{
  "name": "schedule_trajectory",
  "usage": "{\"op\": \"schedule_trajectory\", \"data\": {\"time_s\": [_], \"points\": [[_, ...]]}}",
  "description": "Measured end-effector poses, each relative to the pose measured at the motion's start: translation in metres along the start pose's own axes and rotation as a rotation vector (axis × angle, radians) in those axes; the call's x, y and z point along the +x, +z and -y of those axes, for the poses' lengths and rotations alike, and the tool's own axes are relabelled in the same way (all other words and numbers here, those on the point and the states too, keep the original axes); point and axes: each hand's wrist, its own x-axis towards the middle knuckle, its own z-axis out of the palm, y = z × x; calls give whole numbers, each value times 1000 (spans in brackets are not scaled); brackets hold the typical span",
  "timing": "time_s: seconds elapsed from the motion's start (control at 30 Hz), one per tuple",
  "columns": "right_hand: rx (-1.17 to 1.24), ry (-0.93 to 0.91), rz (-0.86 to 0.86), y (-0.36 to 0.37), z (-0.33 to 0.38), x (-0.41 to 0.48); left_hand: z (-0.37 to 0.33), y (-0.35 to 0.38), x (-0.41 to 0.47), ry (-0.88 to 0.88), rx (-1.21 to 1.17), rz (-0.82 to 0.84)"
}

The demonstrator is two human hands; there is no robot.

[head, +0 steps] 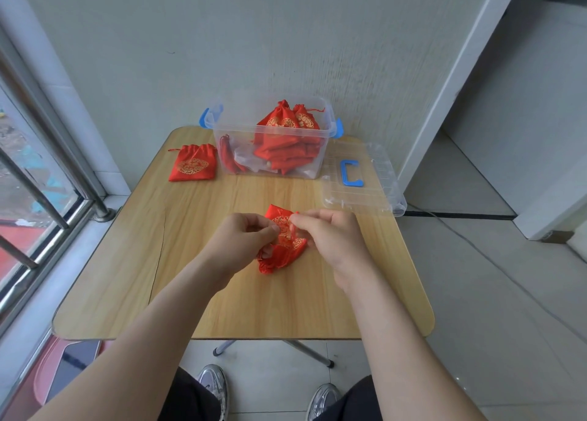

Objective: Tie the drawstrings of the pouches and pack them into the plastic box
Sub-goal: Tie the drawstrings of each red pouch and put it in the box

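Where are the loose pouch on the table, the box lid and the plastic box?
Loose pouch [192,165]: head view, on its gold emblem.
Box lid [381,182]: head view, on its clear right half.
Plastic box [241,130]: head view, on its front rim.

Logged centre pouch [283,245] as red cloth, satin-glossy, with gold patterning; same cloth on left pouch [192,163] and packed pouches [286,144]. Recorded plastic box [244,131] and lid [381,179] as clear, smooth, glossy plastic, with latch [203,117] and handle [351,173] in opaque blue plastic. Noted counter [190,277] as pale wood-grain, smooth and low-sheen, and window bars [35,191] as bright polished metal.
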Motion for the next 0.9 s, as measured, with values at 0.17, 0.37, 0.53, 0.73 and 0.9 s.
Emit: {"op": "schedule_trajectory", "data": {"time_s": [0.17, 0.37, 0.53, 0.73, 0.9], "points": [[-274, -273, 108, 0, -9, 6, -3, 0, -4, 60, 148, 90], [-408, -374, 46, 0, -16, 11, -4, -1, -4, 44, 173, 128], [-388, -361, -11, 1, -17, 10, -2, -4, -2, 48, 133, 169], [-353, -353, 6, 1, -12, 6, -3, -3, -3, 41, 45, 108], [-524, -487, 89, 4, -11, -3, -4, -3, -4, -44, -67, 72]]}}
